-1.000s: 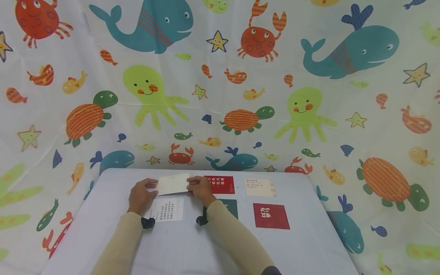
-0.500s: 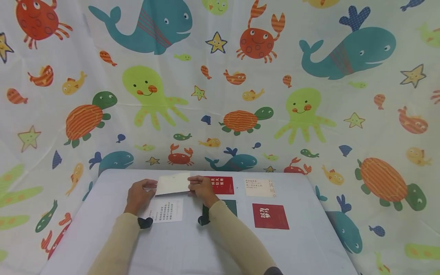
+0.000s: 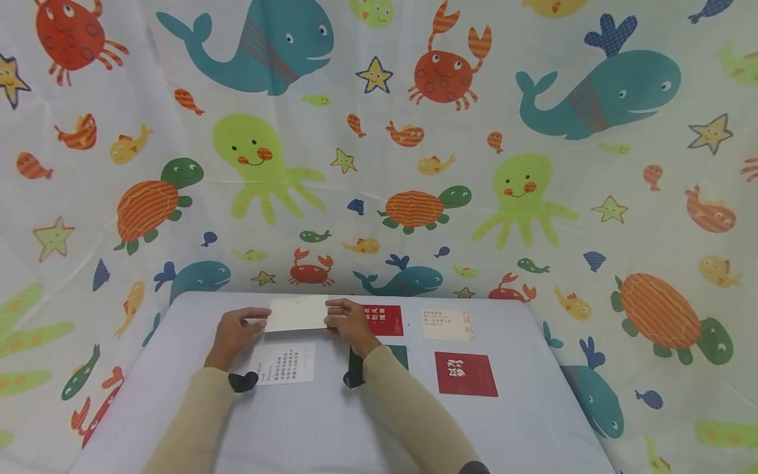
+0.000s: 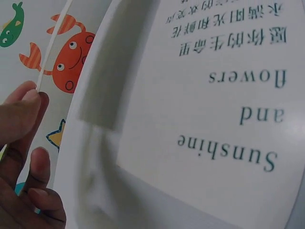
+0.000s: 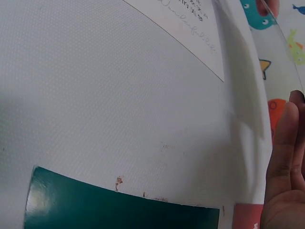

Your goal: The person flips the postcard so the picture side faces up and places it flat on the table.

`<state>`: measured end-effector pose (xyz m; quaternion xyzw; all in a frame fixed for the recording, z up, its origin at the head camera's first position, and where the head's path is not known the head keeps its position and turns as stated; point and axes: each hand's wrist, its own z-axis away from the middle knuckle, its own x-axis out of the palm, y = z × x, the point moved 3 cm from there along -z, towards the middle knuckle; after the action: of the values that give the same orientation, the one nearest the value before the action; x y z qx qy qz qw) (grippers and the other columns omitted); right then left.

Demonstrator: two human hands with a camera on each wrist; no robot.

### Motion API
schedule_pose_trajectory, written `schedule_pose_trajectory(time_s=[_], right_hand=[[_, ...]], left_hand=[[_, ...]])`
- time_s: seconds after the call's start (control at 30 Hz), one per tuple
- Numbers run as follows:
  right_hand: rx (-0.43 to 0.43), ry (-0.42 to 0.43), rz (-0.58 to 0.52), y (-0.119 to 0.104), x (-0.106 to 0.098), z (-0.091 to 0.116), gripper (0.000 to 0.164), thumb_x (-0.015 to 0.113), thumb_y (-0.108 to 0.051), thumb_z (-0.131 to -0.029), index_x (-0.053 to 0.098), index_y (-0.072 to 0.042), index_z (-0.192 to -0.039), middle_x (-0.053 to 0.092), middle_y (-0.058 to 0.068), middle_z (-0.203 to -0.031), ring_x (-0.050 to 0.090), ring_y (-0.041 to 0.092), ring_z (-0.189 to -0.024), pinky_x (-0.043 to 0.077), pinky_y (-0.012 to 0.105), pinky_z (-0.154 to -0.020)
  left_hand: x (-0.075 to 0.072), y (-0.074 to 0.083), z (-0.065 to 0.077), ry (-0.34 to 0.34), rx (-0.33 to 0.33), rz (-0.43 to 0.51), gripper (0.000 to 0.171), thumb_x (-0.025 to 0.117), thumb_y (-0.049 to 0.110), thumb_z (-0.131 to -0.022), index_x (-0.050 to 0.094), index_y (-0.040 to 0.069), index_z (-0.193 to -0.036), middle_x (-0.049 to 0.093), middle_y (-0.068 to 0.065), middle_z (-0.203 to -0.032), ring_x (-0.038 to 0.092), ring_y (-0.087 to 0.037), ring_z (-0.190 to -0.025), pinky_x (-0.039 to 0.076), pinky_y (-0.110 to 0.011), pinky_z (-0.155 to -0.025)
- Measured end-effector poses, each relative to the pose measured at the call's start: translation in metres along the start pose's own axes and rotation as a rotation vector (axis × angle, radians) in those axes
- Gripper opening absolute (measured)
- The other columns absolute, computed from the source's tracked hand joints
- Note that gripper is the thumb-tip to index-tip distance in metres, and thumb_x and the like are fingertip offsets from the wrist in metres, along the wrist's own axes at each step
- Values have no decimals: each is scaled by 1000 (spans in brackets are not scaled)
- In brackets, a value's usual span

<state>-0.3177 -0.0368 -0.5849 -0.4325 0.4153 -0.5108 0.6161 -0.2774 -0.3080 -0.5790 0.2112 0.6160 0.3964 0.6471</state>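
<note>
A blank cream card (image 3: 297, 313) is held up off the table near its back edge, its shadow falling beneath it. My left hand (image 3: 233, 336) pinches its left edge between thumb and fingers; in the left wrist view the card shows edge-on as a thin pale strip (image 4: 53, 40). On the opposite edge, my right hand (image 3: 351, 326) grips with thumb and fingers. Just in front lies a white card (image 3: 290, 364) printed with "Sunshine and flowers" and Chinese characters. A dark green card (image 3: 399, 357) is partly covered by my right wrist.
Beside my right hand lies a red card (image 3: 387, 320) with white characters. Farther right are a cream printed card (image 3: 447, 324) and another red card (image 3: 468, 382). The white-covered table (image 3: 308, 428) ends at a curtain (image 3: 355, 178) with sea animals.
The blank card has risen a little and shifted slightly left, with more shadow visible under it. Both hands keep hold of it; the left wrist has swung a little to the left.
</note>
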Motion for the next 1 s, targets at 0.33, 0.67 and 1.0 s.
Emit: schedule_pose_trajectory(time_s=[0.33,0.67,1.0], right_hand=[[-9,-19,34,-2,-4,-1,32,81,-15,-94,77,-26,-124,75,-2,-123,78,15,-94,63,30,-83],[-33,-74,24,-8,-8,-2,34,82,-17,-94,77,-29,-126,76,-3,-125,79,15,-98,64,38,-90],[-35,-94,26,-12,-10,-1,31,82,-17,-94,79,-27,-124,77,-3,-122,80,17,-98,63,39,-91]], left_hand=[[-11,9,4,-52,-2,47,39,69,20,-104,69,15,-142,58,-19,-152,50,-32,-112,42,-41,-87],[-18,9,8,-104,5,122,43,67,23,-106,64,16,-148,47,-20,-163,50,-35,-123,44,-44,-96],[-24,13,11,-121,-3,151,45,66,26,-106,61,15,-150,40,-21,-168,46,-42,-136,47,-53,-103]])
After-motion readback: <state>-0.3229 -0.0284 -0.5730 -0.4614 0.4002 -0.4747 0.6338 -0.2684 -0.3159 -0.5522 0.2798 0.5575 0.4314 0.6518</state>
